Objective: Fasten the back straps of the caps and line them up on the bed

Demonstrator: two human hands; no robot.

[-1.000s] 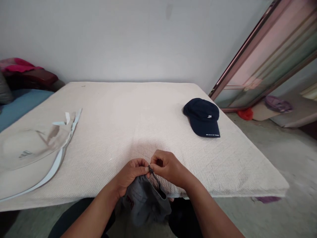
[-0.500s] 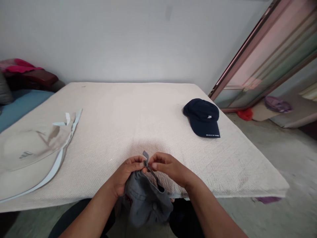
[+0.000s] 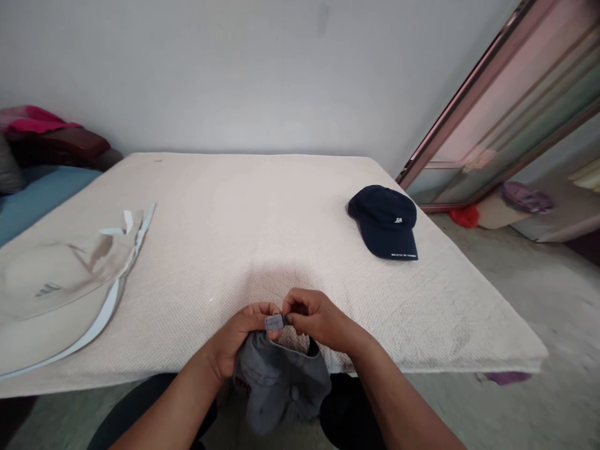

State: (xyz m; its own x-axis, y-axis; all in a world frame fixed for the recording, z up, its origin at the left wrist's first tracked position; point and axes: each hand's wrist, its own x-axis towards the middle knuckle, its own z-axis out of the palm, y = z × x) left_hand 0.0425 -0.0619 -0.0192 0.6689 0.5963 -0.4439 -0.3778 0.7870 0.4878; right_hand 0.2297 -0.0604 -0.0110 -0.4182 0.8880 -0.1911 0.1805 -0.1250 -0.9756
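I pinch the grey cap's (image 3: 281, 384) strap (image 3: 275, 322) between my left hand (image 3: 239, 337) and right hand (image 3: 319, 322), the cap hanging at the mattress's (image 3: 262, 237) near edge.

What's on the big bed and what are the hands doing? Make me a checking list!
Surface: cream mattress, textured, lying on the floor.
Job's things: grey cap at the near edge; its strap pinched between both hands.
Clutter: navy cap at right; beige sun hat at left.
Grippers: left hand and right hand both grip the strap.
Cables: nothing seen.
Surroundings: white wall; leaning glass frame; red cloth.
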